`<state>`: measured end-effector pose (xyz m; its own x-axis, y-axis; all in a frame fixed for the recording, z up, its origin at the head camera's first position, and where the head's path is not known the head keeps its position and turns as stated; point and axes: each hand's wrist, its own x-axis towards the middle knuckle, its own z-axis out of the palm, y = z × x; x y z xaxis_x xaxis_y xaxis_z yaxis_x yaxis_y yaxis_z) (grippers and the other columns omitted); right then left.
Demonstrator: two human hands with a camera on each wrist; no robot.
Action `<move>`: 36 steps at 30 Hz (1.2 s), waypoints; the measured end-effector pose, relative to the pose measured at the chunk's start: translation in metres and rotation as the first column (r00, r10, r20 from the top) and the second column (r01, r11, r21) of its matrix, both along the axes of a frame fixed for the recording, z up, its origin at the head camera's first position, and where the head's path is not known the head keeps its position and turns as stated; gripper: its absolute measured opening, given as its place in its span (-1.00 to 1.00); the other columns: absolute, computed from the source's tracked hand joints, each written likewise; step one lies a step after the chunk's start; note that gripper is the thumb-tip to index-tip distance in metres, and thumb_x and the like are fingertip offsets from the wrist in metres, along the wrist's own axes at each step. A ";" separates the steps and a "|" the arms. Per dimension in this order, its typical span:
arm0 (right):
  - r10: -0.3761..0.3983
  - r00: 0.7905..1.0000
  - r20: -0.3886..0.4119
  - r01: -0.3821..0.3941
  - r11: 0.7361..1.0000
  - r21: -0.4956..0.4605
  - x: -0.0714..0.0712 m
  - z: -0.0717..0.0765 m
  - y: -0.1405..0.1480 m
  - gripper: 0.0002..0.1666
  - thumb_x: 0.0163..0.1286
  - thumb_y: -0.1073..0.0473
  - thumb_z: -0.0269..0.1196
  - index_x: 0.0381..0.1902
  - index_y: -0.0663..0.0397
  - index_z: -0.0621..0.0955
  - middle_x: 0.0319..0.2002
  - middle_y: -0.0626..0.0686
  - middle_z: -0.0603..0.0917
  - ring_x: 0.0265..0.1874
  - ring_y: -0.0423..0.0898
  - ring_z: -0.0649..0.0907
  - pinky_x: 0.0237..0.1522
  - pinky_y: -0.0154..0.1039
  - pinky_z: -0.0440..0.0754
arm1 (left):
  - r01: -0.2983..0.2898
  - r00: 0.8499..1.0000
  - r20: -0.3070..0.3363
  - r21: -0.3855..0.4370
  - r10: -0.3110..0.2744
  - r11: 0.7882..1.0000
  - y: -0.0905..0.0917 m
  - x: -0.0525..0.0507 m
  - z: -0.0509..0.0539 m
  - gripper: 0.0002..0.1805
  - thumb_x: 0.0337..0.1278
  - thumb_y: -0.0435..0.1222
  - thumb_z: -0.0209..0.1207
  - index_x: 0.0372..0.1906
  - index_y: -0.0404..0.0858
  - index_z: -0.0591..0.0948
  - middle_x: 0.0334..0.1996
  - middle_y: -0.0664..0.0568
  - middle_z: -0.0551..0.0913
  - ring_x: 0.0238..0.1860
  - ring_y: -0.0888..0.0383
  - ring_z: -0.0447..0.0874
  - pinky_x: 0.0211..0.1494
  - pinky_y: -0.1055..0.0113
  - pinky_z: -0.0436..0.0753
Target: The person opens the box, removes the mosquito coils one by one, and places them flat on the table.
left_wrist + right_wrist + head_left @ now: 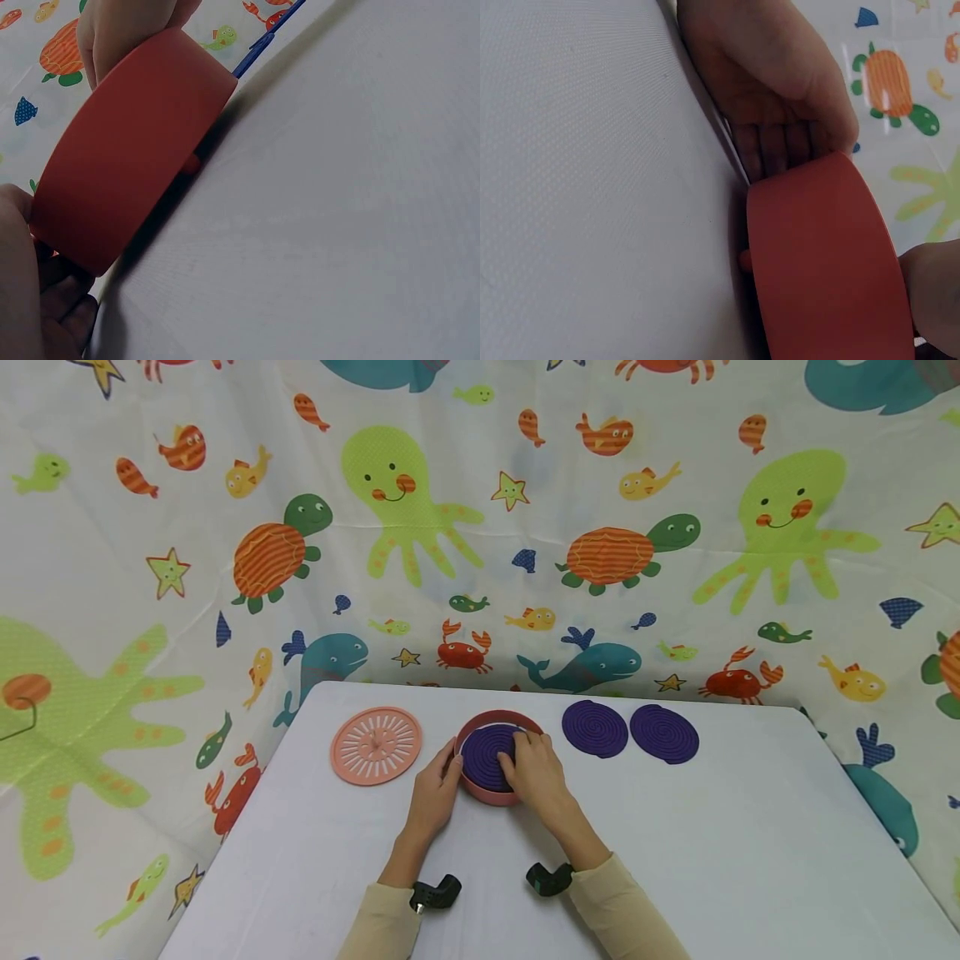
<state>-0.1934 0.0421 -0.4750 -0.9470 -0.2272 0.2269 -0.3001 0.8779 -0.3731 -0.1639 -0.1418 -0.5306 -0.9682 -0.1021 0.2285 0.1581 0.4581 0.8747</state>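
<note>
A round red mosquito coil holder (491, 798) stands on the table, with a dark purple mosquito coil (482, 760) inside its rim. My left hand (435, 785) grips the holder's left side; in the left wrist view its fingers (66, 309) curl at the lower edge of the red wall (135, 150). Over the right part of the holder, my right hand (538, 772) pinches the coil at its right edge, thumb on its face. Its fingertips dip inside the rim and are partly hidden in both wrist views.
To the left lies a salmon-pink slotted round lid (377, 745). Two more purple coils, a nearer one (595, 729) and a farther one (664, 734), lie flat to the right. Behind the white table (750, 843) hangs a curtain (465, 510) printed with sea animals.
</note>
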 end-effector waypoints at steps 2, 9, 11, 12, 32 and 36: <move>0.002 1.000 0.002 -0.002 1.000 -0.024 0.000 0.001 0.001 -0.44 0.42 0.02 0.29 0.15 0.39 0.59 0.10 0.35 0.65 0.09 0.22 0.59 0.21 0.05 0.65 | -0.005 1.000 -0.002 -0.002 0.005 1.000 0.000 0.000 0.000 -0.45 0.53 -0.08 -0.01 0.45 -0.24 0.41 0.36 -0.07 0.53 0.41 0.02 0.47 0.45 0.05 0.49; -0.001 1.000 0.011 0.003 0.993 -0.121 -0.002 0.003 0.004 -0.45 0.39 0.05 0.31 0.13 0.41 0.59 0.10 0.36 0.64 0.09 0.25 0.62 0.22 0.07 0.65 | -0.010 1.000 -0.008 -0.007 0.010 1.000 0.000 0.000 -0.001 -0.46 0.52 -0.07 -0.01 0.44 -0.22 0.42 0.35 -0.07 0.54 0.40 0.01 0.47 0.45 0.04 0.49; -0.002 1.000 0.014 0.005 0.989 -0.151 -0.002 0.003 0.005 -0.46 0.39 0.06 0.31 0.12 0.42 0.60 0.10 0.37 0.63 0.10 0.27 0.62 0.22 0.09 0.65 | -0.009 1.000 -0.006 -0.008 0.009 1.000 0.000 0.000 -0.002 -0.46 0.52 -0.06 -0.01 0.44 -0.21 0.42 0.36 -0.06 0.53 0.41 0.01 0.47 0.45 0.04 0.48; -0.004 1.000 0.019 0.007 0.986 -0.165 -0.003 0.003 0.005 -0.46 0.39 0.06 0.31 0.12 0.42 0.60 0.10 0.37 0.63 0.10 0.27 0.62 0.22 0.09 0.65 | -0.008 1.000 -0.005 -0.007 0.008 1.000 0.000 0.000 -0.002 -0.45 0.52 -0.06 -0.01 0.44 -0.22 0.42 0.36 -0.06 0.53 0.41 0.01 0.47 0.46 0.04 0.48; -0.007 0.998 0.063 0.035 0.892 -0.451 -0.011 0.009 0.019 -0.62 0.35 0.14 0.33 0.02 0.28 0.69 0.01 0.26 0.72 -0.04 0.12 0.71 0.13 0.09 0.68 | -0.002 1.000 0.023 -0.008 0.003 1.000 0.000 0.000 -0.001 -0.44 0.53 -0.04 -0.03 0.46 -0.22 0.39 0.39 -0.05 0.50 0.43 0.02 0.43 0.47 0.05 0.46; -0.013 0.995 0.099 0.061 0.865 -0.498 -0.011 0.011 0.020 -0.64 0.35 0.16 0.34 0.02 0.25 0.69 0.01 0.24 0.73 -0.09 0.08 0.74 0.07 0.03 0.73 | -0.005 1.000 0.011 -0.014 0.005 1.000 0.000 -0.001 -0.002 -0.43 0.53 -0.06 -0.02 0.46 -0.25 0.39 0.38 -0.06 0.50 0.43 0.01 0.44 0.47 0.04 0.47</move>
<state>-0.2048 0.0624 -0.4644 -0.9742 -0.0702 0.2147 -0.2153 0.5761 -0.7886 -0.1649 -0.1422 -0.5329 -0.9702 -0.1035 0.2192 0.1463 0.4709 0.8699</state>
